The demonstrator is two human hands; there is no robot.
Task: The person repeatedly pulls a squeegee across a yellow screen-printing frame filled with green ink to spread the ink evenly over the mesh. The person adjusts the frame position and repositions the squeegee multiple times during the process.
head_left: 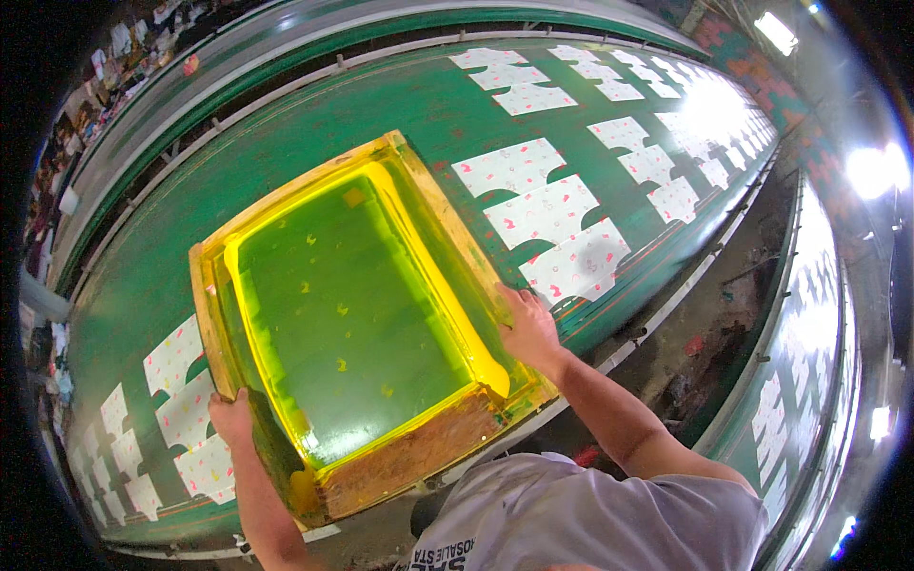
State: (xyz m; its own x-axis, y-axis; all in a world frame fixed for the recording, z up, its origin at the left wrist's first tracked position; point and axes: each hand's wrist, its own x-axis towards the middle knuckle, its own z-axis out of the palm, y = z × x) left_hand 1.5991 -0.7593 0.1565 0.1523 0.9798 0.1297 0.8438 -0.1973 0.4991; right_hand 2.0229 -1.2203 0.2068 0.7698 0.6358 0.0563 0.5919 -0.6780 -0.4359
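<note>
A wooden screen-printing frame (295,188) lies before me, over the long green table. Thick yellow ink (426,285) rings its green-tinted mesh (333,285), heaviest along the right side and at the near right corner. Small yellow motifs show in the mesh. My left hand (231,419) is closed on the left rail, near its lower end. On the opposite rail, my right hand (528,331) grips the wood, with the fingers over its outer edge. Whether the frame rests flat or is slightly raised, I cannot tell.
White cut fabric pieces with small red prints (543,205) lie in rows on the green table (143,276), right of the frame. More fabric pieces (181,409) lie to its left. Another table (762,428) runs at the right, beyond a gap with a metal rail (657,324).
</note>
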